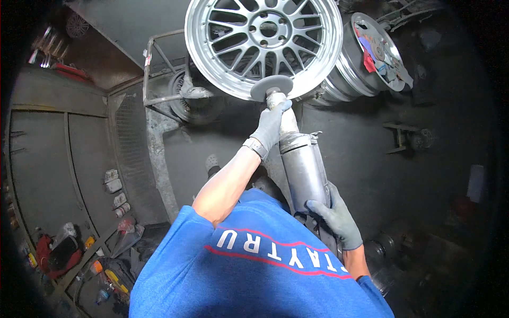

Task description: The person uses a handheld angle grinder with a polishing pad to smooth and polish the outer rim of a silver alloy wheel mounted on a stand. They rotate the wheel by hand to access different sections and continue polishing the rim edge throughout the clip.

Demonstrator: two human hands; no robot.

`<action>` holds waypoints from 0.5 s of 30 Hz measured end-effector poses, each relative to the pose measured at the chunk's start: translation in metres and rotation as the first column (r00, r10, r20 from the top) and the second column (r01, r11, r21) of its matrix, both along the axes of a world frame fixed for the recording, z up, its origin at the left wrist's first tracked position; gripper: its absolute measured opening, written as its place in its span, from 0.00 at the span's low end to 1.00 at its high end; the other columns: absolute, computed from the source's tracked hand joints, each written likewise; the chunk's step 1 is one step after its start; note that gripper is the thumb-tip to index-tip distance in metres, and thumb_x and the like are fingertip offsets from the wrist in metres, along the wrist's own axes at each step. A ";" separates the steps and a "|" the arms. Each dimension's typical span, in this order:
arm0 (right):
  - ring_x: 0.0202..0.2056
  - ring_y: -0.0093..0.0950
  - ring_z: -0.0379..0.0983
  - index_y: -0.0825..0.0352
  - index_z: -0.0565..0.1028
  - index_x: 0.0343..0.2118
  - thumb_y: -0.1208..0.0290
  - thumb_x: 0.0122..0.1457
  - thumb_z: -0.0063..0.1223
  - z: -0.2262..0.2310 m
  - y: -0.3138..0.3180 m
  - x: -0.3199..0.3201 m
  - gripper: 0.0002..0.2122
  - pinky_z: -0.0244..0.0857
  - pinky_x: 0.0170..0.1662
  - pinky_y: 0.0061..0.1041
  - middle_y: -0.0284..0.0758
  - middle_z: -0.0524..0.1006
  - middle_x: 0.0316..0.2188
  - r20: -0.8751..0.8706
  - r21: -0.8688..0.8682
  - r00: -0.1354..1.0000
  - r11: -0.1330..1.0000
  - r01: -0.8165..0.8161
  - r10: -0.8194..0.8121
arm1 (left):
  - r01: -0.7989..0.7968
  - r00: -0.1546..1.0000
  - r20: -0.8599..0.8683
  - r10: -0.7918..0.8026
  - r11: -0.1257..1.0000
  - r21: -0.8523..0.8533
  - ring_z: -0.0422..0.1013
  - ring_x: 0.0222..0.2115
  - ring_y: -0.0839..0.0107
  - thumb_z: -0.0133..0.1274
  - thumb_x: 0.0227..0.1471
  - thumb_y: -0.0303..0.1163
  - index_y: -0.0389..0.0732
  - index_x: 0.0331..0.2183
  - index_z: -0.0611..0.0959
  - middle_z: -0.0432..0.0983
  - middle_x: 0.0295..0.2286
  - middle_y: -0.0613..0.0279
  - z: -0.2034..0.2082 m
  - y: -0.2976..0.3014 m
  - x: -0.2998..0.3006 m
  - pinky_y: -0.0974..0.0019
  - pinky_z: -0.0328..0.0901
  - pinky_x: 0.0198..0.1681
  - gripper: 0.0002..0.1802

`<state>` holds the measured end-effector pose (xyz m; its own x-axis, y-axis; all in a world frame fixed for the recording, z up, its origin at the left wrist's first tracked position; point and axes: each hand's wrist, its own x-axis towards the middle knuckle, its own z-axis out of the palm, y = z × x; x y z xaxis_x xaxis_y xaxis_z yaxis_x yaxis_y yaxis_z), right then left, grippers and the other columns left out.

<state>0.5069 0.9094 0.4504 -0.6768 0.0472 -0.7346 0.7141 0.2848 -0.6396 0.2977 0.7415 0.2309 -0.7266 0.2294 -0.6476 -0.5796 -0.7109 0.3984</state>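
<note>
Both my hands are gloved in grey and closed around a large angle grinder with a silvery body. My left hand grips its narrow front neck, just behind the head. Further back, my right hand wraps the rear of the body, thumb on top. The round grey sanding disc at the grinder's tip overlaps the near rim of a silver multi-spoke alloy wheel. Whether the disc touches the rim, I cannot tell. The wheel faces up at the top of the view, its far edge cut off.
A wide bare rim with cloths and discs on its face is right of the wheel. Left stands a metal tube frame before another wheel. A small stool is on the right floor. Bags and bottles clutter the lower left.
</note>
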 end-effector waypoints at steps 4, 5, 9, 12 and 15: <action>0.38 0.27 0.81 0.72 0.61 0.73 0.59 0.63 0.71 0.008 -0.031 0.010 0.41 0.77 0.39 0.28 0.44 0.80 0.52 -0.121 0.176 0.989 0.982 -0.064 0.086 | 0.031 0.999 -0.021 -0.029 0.991 0.128 0.81 0.25 0.55 0.67 0.60 0.38 0.33 0.40 0.81 0.81 0.28 0.49 -0.002 -0.013 -0.001 0.50 0.79 0.31 0.18; 0.37 0.27 0.81 0.71 0.61 0.73 0.58 0.63 0.71 0.011 -0.041 0.008 0.41 0.77 0.38 0.27 0.44 0.81 0.51 -0.134 0.218 0.986 0.973 -0.073 0.104 | 0.017 1.000 -0.013 -0.015 0.990 0.143 0.80 0.25 0.55 0.67 0.60 0.38 0.33 0.39 0.81 0.81 0.28 0.49 -0.003 -0.012 -0.003 0.51 0.79 0.31 0.18; 0.35 0.25 0.80 0.70 0.61 0.73 0.56 0.63 0.71 0.051 -0.087 -0.013 0.42 0.76 0.36 0.27 0.45 0.81 0.48 -0.012 0.310 0.997 0.948 -0.073 0.081 | -0.014 0.999 0.052 -0.001 0.955 0.296 0.80 0.25 0.56 0.67 0.60 0.38 0.34 0.38 0.82 0.81 0.27 0.51 -0.005 -0.014 -0.012 0.51 0.78 0.31 0.16; 0.34 0.25 0.79 0.70 0.61 0.73 0.55 0.63 0.71 0.061 -0.106 -0.016 0.42 0.76 0.35 0.27 0.44 0.81 0.48 0.011 0.359 0.997 0.931 -0.073 0.074 | -0.010 0.997 0.078 -0.016 0.946 0.325 0.80 0.25 0.57 0.67 0.60 0.38 0.34 0.38 0.82 0.81 0.27 0.52 0.008 -0.022 -0.009 0.52 0.78 0.31 0.16; 0.35 0.26 0.80 0.70 0.61 0.73 0.55 0.63 0.71 0.065 -0.119 -0.013 0.42 0.76 0.37 0.29 0.44 0.82 0.48 -0.003 0.379 0.997 0.923 -0.071 0.077 | -0.015 0.995 0.100 -0.022 0.937 0.349 0.80 0.25 0.56 0.67 0.60 0.37 0.33 0.39 0.82 0.81 0.28 0.51 0.019 -0.032 -0.004 0.51 0.79 0.32 0.17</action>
<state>0.4937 0.7901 0.5151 -0.7014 0.2685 -0.6603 0.6715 0.5595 -0.4859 0.2942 0.7090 0.2499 -0.6606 0.4563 -0.5962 -0.6065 -0.7923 0.0656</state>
